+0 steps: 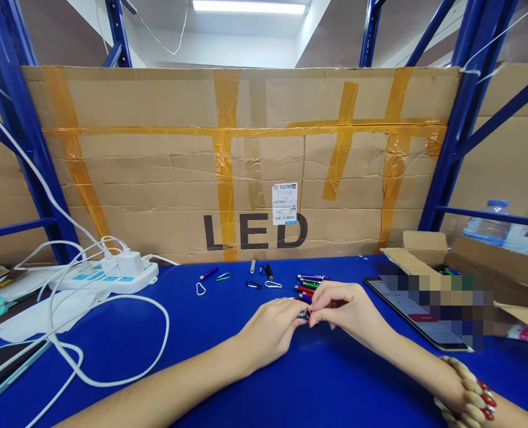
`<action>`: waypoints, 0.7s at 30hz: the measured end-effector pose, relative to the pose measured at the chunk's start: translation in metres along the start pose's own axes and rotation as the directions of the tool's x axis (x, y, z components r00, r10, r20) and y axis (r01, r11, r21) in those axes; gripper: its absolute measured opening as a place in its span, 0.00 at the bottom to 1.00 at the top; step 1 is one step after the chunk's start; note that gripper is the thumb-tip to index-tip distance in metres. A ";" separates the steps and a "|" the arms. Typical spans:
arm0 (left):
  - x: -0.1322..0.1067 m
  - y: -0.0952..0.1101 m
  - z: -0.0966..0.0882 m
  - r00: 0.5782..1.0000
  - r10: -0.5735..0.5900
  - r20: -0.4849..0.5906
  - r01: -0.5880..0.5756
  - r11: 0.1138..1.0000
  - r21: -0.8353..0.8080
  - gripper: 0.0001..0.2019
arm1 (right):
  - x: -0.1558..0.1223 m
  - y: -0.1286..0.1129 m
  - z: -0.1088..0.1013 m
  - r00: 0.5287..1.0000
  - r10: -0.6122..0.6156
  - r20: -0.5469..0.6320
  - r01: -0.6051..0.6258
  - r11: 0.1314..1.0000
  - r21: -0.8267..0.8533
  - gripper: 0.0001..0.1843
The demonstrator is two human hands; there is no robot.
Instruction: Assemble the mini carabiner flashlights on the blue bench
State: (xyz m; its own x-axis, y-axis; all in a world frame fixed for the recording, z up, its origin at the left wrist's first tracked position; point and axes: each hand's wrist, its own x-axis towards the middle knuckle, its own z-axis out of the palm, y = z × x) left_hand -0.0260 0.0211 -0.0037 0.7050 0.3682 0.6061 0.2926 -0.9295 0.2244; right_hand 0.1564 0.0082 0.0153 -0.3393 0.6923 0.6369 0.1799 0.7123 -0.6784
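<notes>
My left hand [270,330] is closed around a small dark tube with a shiny metal end [305,314]. Close against that end, my right hand [341,309] pinches with thumb and fingertips; what lies in the pinch is too small to make out. Behind my hands lie several pen-like metal tubes, among them a purple tube [312,277] and a red tube [303,289]. Farther left are a green carabiner [223,276], a silver carabiner [200,289], a purple tube [209,273], a black carabiner [253,285] and a black tube [269,272].
A white power strip [107,276] with looping white cables [163,348] occupies the left side. On the right lie a phone [424,318] and an open cardboard box [504,261]. A large cardboard sheet [157,178] stands behind the blue table [264,398], between blue rack posts [451,148].
</notes>
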 end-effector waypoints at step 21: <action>0.003 0.000 -0.001 0.993 -0.091 0.072 0.090 0.996 0.016 0.08 | -0.002 0.004 0.001 0.955 0.294 -0.040 -0.292 0.911 -0.293 0.18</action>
State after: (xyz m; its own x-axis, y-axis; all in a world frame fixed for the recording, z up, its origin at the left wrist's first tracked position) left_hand -0.0245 0.0218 -0.0016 0.7203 0.4513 0.5268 0.3651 -0.8924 0.2653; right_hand 0.1571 0.0096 0.0112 -0.2342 0.8749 0.4239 0.5331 0.4802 -0.6966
